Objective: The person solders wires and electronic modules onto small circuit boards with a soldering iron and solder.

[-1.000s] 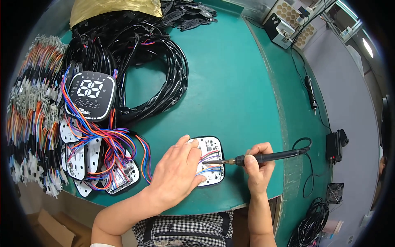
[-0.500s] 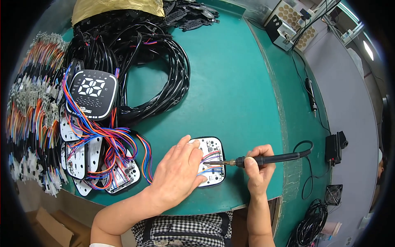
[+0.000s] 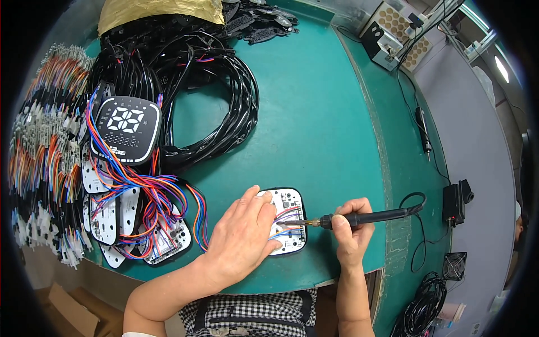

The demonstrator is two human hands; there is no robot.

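My left hand (image 3: 240, 227) rests over the left part of a white circuit board (image 3: 293, 242) with a dark rim, gripping it against the table. Its thumb is near the board's lower part and the fingers reach its top edge. Red, purple, blue and orange wires (image 3: 289, 215) cross the board beside the fingers; more run out from under the hand. My right hand (image 3: 352, 227) is closed round a black soldering iron (image 3: 359, 218), thumb on top. The iron's metal tip points left over the board between the wires, close to my left fingers. Whether the tip touches is too small to tell.
More wired boards (image 3: 168, 238) and a black display panel (image 3: 128, 130) are piled at the left. Beyond them stand bundled wires (image 3: 48, 140) and a large coil of black cable (image 3: 241, 101). A black box (image 3: 457, 202), a small fan (image 3: 455, 265) and an electric screwdriver (image 3: 423, 129) are at the right.
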